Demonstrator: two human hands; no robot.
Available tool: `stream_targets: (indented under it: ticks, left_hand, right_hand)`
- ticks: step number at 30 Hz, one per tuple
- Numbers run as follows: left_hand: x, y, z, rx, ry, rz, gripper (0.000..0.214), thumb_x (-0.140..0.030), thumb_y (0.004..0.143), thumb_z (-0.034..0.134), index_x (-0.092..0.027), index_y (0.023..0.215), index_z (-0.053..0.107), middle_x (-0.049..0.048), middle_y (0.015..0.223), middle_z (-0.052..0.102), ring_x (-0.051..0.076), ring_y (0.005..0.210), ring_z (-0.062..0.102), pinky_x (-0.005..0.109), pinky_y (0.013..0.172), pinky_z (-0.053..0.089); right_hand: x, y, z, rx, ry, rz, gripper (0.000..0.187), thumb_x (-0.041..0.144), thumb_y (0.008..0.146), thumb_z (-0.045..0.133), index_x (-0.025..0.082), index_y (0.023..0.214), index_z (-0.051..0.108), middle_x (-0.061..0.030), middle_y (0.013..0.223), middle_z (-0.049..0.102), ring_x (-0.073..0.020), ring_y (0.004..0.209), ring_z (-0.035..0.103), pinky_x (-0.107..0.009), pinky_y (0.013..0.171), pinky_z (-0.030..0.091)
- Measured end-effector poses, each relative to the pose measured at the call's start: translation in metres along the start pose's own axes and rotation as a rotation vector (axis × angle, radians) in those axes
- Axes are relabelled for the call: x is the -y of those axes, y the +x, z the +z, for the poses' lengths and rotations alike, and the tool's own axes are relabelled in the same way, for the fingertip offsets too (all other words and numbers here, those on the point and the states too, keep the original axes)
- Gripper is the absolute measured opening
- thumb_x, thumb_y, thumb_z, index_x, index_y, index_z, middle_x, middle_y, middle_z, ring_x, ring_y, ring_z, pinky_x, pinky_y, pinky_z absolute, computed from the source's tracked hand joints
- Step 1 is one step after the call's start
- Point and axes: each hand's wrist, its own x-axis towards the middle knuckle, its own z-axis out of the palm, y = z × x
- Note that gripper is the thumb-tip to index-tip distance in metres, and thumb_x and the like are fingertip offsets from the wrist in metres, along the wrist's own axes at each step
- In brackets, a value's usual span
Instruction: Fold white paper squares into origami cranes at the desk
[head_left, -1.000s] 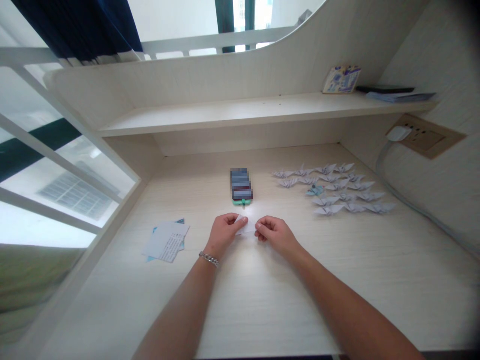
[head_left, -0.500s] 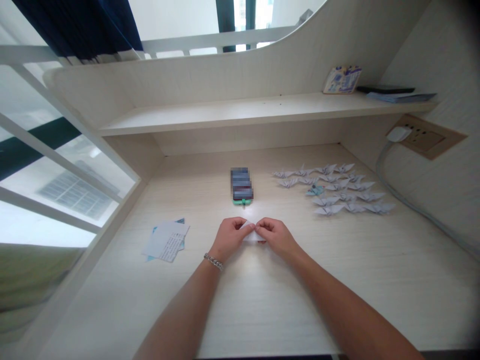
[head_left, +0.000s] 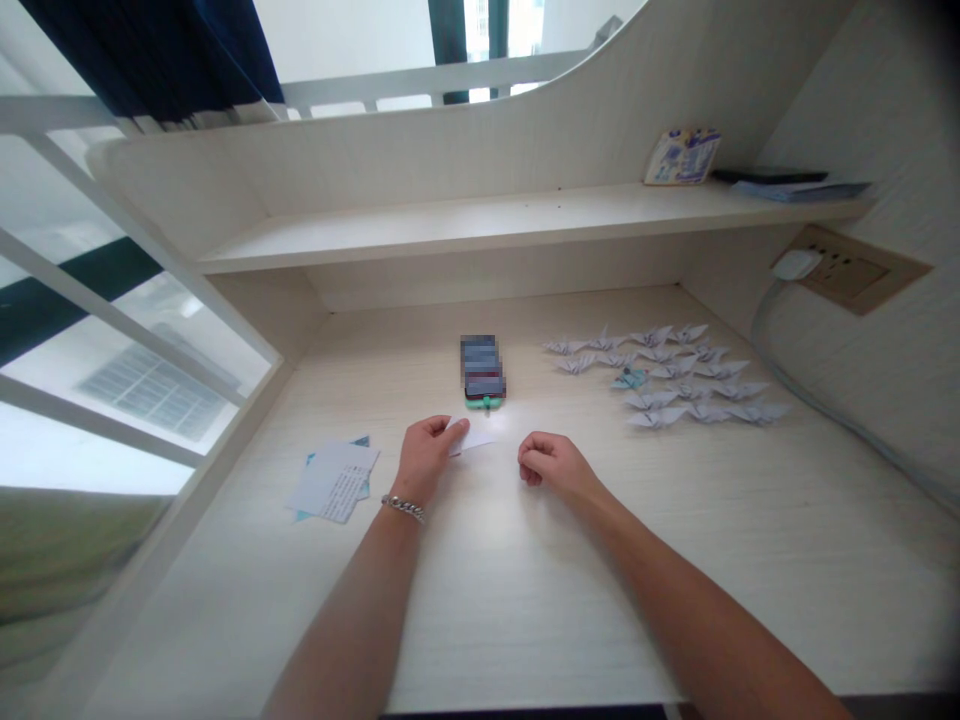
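Note:
My left hand pinches a small folded piece of white paper at its left end, just above the pale wooden desk. My right hand rests on the desk a little to the right of the paper, fingers curled, holding nothing that I can see. A phone with a green case lies just beyond the paper. Several folded paper cranes are laid out in rows to the right.
A small stack of printed and blue paper sheets lies to the left of my left hand. A shelf runs above the desk with a card and papers at its right end. A wall socket with a plug and cable is on the right.
Both hands held the paper together before. My right hand has let go and drawn back slightly, and my left hand has carried the paper up and to the left.

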Motion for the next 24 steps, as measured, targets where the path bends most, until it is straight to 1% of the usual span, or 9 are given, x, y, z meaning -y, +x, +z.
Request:
stream_targets:
  ticks: [2,5,9,13,15,18,22,24]
  left_hand:
    - [-0.001,0.000,-0.002,0.004,-0.027,-0.005,0.030,-0.042,0.065,0.064,-0.013,0.064,0.060,-0.0015,0.055,0.054,0.009,0.050,0.045,0.020,0.047,0.031]
    - [-0.003,-0.003,0.004,0.094,-0.042,-0.027,0.029,-0.041,0.065,0.064,-0.012,0.065,0.061,-0.0004,0.057,0.056,0.009,0.051,0.046,0.020,0.048,0.033]
    - [-0.003,-0.009,0.016,0.206,0.046,0.016,0.030,-0.041,0.066,0.063,-0.011,0.069,0.064,0.0023,0.064,0.060,0.012,0.057,0.050,0.021,0.052,0.036]
    - [0.001,-0.013,0.022,0.263,0.113,0.057,0.032,-0.042,0.069,0.059,-0.011,0.071,0.065,0.0025,0.065,0.060,0.012,0.058,0.050,0.021,0.052,0.035]
    - [0.002,-0.013,0.022,0.252,0.118,0.065,0.031,-0.042,0.069,0.059,-0.011,0.070,0.065,0.0021,0.064,0.060,0.012,0.058,0.049,0.021,0.052,0.035]
    - [0.001,-0.011,0.020,0.201,0.081,0.046,0.030,-0.041,0.067,0.062,-0.011,0.069,0.065,0.0016,0.063,0.060,0.011,0.058,0.049,0.021,0.052,0.035]
    - [-0.001,-0.005,0.011,0.124,-0.015,-0.010,0.030,-0.040,0.064,0.065,-0.011,0.067,0.064,0.0009,0.060,0.059,0.010,0.053,0.048,0.020,0.049,0.034]
    - [-0.001,-0.002,0.007,0.064,-0.059,-0.007,0.029,-0.040,0.063,0.066,-0.011,0.065,0.064,-0.0001,0.057,0.058,0.009,0.051,0.047,0.020,0.048,0.033]
  right_hand:
    - [0.001,0.001,0.000,-0.028,0.059,-0.006,0.009,0.021,0.067,0.050,0.017,0.063,0.056,0.0000,0.053,0.059,-0.0110,0.046,0.051,-0.022,0.048,0.041]
    - [0.003,0.001,0.001,-0.055,0.112,-0.022,0.011,0.026,0.069,0.053,0.017,0.068,0.058,-0.0009,0.059,0.061,-0.0110,0.049,0.052,-0.023,0.049,0.042]
    - [0.002,0.001,0.005,-0.037,0.058,-0.052,0.011,0.026,0.067,0.056,0.017,0.071,0.060,0.0006,0.059,0.059,-0.0114,0.050,0.053,-0.023,0.050,0.043]
    - [-0.002,0.001,0.005,-0.027,0.005,-0.048,0.009,0.024,0.066,0.055,0.017,0.068,0.060,0.0009,0.062,0.059,-0.0125,0.055,0.054,-0.024,0.052,0.046]
    - [-0.003,0.001,0.004,-0.023,-0.042,-0.048,0.008,0.022,0.066,0.054,0.017,0.066,0.060,0.0011,0.059,0.058,-0.0123,0.053,0.053,-0.023,0.051,0.045]
    - [-0.003,0.000,0.003,-0.005,-0.105,-0.062,0.007,0.019,0.066,0.052,0.017,0.064,0.058,0.0011,0.054,0.057,-0.0113,0.049,0.051,-0.022,0.050,0.042]
    - [-0.001,0.000,-0.001,0.012,-0.084,-0.047,0.007,0.019,0.066,0.052,0.017,0.063,0.057,0.0009,0.053,0.058,-0.0112,0.048,0.051,-0.022,0.049,0.040]
    - [0.000,0.001,-0.003,-0.002,-0.044,-0.034,0.007,0.020,0.066,0.053,0.016,0.061,0.057,0.0010,0.052,0.057,-0.0110,0.047,0.050,-0.023,0.049,0.040]
